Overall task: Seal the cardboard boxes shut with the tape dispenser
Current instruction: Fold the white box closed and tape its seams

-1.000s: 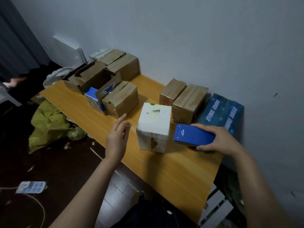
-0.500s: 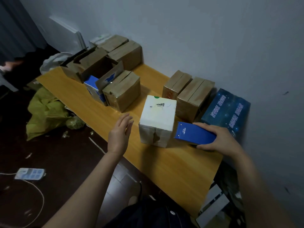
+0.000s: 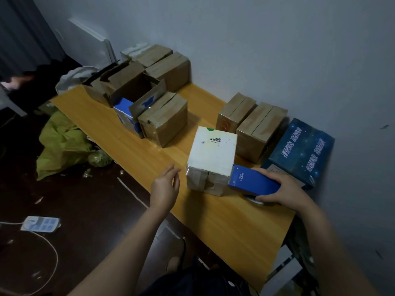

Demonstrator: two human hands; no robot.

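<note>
Blue tape dispenser (image 3: 253, 182) is clamped in your right hand (image 3: 286, 189), its toothed end at the right edge of the white box (image 3: 211, 154) on the wooden table (image 3: 235, 227); your left hand (image 3: 164, 189) hovers beside that box, fingers loose and apart; the open brown box (image 3: 132, 88) farther back shows only a dark interior.

- The table (image 3: 132, 150) is orange-yellow with a fine wood grain.
- The white box (image 3: 213, 154) has a green spot and a small black square code on top; its lower front is brown.
- The tape dispenser (image 3: 254, 183) is bright blue with tiny white lettering.
- The cardboard boxes (image 3: 164, 120) are plain brown.
- The dark blue box (image 3: 301, 150) is speckled with pale dots and pale lettering.
- The bag (image 3: 62, 144) is yellow-green.
</note>
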